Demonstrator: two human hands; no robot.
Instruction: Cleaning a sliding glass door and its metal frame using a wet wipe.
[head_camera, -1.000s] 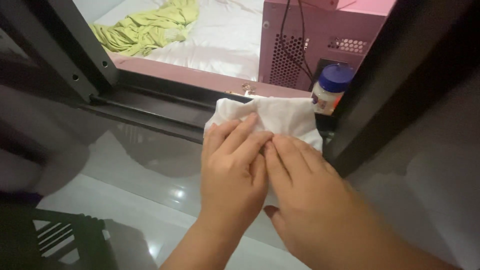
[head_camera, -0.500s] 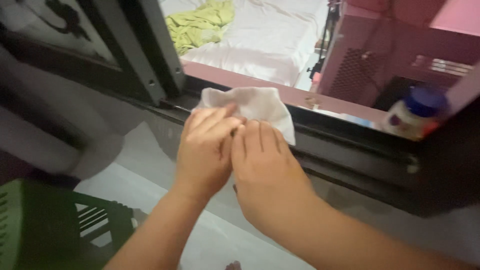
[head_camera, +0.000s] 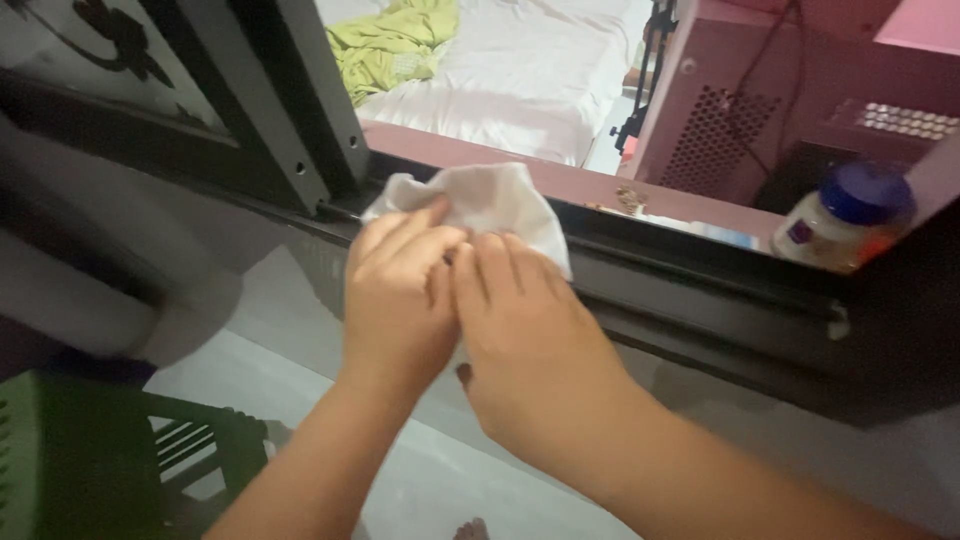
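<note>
Hands pressing a crumpled white cloth (head_camera: 490, 200) onto a dark metal window track (head_camera: 680, 290).
Left hand (head_camera: 395, 300) and right hand (head_camera: 525, 340) both lie flat, fingers extended on it.

Both forearms enter from the bottom edge and angle up toward frame centre, bare to the wrist. Left hand (head_camera: 400, 300): back of hand facing up, fingers (head_camera: 415, 235) extended forward and close together, slightly curled at the tips, pressing down. Right hand (head_camera: 525, 340): also back up, set just beside the left and touching it along the inner edge, fingers (head_camera: 500, 265) bent and gathered, tips meeting those of the left hand. Right thumb tucked under, its tip showing below the palm. Wrists are nearly straight. Right forearm crosses in from lower right, left forearm from lower centre.
</note>
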